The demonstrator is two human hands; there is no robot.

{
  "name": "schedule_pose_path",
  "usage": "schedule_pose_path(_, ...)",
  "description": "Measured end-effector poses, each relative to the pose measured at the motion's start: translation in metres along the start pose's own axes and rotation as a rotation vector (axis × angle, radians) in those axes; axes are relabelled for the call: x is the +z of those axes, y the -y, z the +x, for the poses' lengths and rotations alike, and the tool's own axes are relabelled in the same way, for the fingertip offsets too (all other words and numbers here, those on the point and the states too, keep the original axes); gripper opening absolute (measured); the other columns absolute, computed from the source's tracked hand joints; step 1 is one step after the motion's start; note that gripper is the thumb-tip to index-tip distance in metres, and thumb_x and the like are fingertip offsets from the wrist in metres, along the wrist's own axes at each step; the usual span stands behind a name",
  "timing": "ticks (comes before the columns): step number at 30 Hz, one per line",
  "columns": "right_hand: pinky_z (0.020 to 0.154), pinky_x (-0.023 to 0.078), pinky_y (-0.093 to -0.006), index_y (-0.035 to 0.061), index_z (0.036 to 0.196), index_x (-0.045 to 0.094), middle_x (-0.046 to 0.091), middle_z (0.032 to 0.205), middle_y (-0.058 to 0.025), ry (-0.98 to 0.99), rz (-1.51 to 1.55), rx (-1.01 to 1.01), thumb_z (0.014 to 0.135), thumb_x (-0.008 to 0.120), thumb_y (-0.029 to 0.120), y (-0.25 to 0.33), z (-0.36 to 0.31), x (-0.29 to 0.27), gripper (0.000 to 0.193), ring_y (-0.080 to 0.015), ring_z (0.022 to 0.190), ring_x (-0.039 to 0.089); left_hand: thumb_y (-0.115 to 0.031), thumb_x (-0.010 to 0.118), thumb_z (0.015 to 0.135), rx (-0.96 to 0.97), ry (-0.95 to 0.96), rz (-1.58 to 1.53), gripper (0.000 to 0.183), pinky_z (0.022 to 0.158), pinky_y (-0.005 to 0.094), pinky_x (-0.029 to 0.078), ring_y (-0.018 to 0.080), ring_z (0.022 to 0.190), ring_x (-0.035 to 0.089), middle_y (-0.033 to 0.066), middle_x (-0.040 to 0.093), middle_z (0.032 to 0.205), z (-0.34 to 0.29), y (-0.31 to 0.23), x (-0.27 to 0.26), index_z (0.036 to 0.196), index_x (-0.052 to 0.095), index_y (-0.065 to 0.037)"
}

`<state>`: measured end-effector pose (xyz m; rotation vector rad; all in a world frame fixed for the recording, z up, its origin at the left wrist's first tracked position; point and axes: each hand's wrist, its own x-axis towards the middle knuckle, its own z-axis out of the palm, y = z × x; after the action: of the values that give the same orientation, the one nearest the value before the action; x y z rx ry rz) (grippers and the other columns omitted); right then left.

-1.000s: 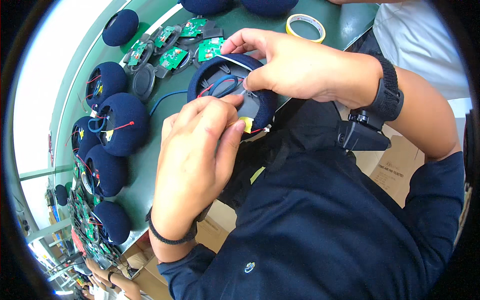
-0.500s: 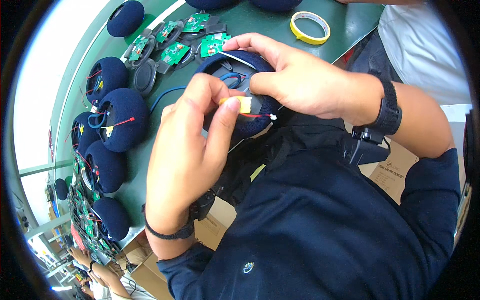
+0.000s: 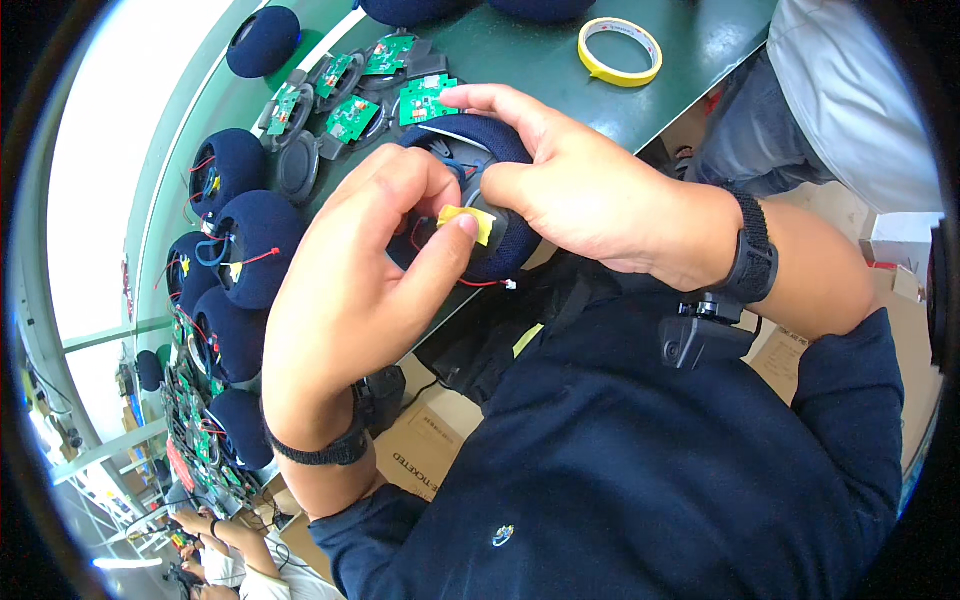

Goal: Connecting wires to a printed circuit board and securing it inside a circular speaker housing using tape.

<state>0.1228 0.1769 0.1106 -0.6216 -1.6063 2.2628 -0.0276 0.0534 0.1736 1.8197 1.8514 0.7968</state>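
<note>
A round speaker shell point(image 3: 517, 235) covered in dark blue fabric is held with its hollow opening facing me. My right hand point(image 3: 600, 190) grips its upper right side, thumb over the rim and forefinger stretched toward a green circuit board point(image 3: 424, 100) behind. My left hand point(image 3: 350, 255) pinches a short piece of yellow tape point(image 3: 470, 226) between thumb and forefinger, at the opening. Part of the tape lies against the shell's inside. A thin red wire with a white connector point(image 3: 509, 285) hangs out below. My left fingers hide much of the interior.
On the green table point(image 3: 530, 65) stand several more blue shells point(image 3: 258, 245) at the left, and speaker drivers with circuit boards point(image 3: 350, 118). A yellow tape roll point(image 3: 620, 52) lies at the back. A person in a light top point(image 3: 850, 90) is at the upper right; others are lower left.
The tape piece has turned and shows a broader yellow face, lower against the opening. My left hand covers more of the blue cable. The whole view has shifted slightly.
</note>
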Motion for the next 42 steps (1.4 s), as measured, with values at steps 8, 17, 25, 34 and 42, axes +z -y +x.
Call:
schedule_pose_path(8, 0.103, 0.051, -0.0303, 0.0035, 0.156, 0.038, 0.053, 0.145, -0.0133, -0.086, 0.076, -0.009, 0.092, 0.056, -0.004, 0.000, -0.005, 0.004, 0.066, -0.0196, 0.124, 0.058, -0.010, 0.072, 0.093, -0.016, 0.115, 0.144, 0.016, 0.078, 0.0315, 0.046, 0.0199, 0.084, 0.055, 0.0073, 0.056, 0.091, 0.012, 0.007, -0.002, 0.101, 0.062, 0.000)
schedule_pose_path(17, 0.096, 0.054, -0.0298, 0.0043, 0.155, 0.038, 0.055, 0.142, -0.0140, -0.103, 0.081, 0.024, 0.093, 0.056, -0.003, 0.002, -0.005, 0.006, 0.066, -0.0198, 0.119, 0.060, -0.008, 0.072, 0.089, -0.028, 0.071, 0.309, 0.019, 0.077, 0.0359, 0.049, 0.0272, 0.082, 0.058, 0.0124, 0.058, 0.089, 0.015, 0.000, 0.005, 0.102, 0.062, 0.000)
schedule_pose_path(25, 0.105, 0.051, -0.0312, 0.0032, 0.155, 0.038, 0.054, 0.142, -0.0142, -0.089, 0.138, -0.026, 0.093, 0.055, -0.005, -0.003, -0.005, 0.005, 0.064, -0.0199, 0.126, 0.057, -0.010, 0.077, 0.082, -0.140, -0.110, 0.280, 0.024, 0.066, 0.0341, 0.048, 0.0225, 0.073, 0.056, 0.0092, 0.055, 0.083, 0.009, -0.005, 0.021, 0.096, 0.058, -0.003)
schedule_pose_path(34, 0.120, 0.037, -0.0330, -0.0017, 0.154, 0.037, 0.046, 0.152, -0.0170, -0.088, 0.114, -0.157, 0.093, 0.055, -0.007, -0.011, -0.002, 0.005, 0.064, -0.0220, 0.143, 0.045, -0.013, 0.083, 0.078, -0.015, -0.367, 0.431, 0.015, 0.072, 0.0400, 0.043, 0.0264, 0.084, 0.061, 0.0039, 0.061, 0.091, -0.010, 0.000, 0.042, 0.090, 0.074, -0.013)
schedule_pose_path(42, 0.121, 0.036, -0.0336, -0.0025, 0.153, 0.037, 0.045, 0.152, -0.0168, -0.092, 0.120, -0.156, 0.094, 0.055, -0.006, -0.012, -0.002, 0.004, 0.062, -0.0219, 0.144, 0.043, -0.014, 0.084, 0.078, 0.035, -0.364, 0.512, 0.019, 0.072, 0.0387, 0.040, 0.0225, 0.083, 0.059, 0.0007, 0.060, 0.091, -0.014, 0.004, 0.041, 0.096, 0.079, -0.014)
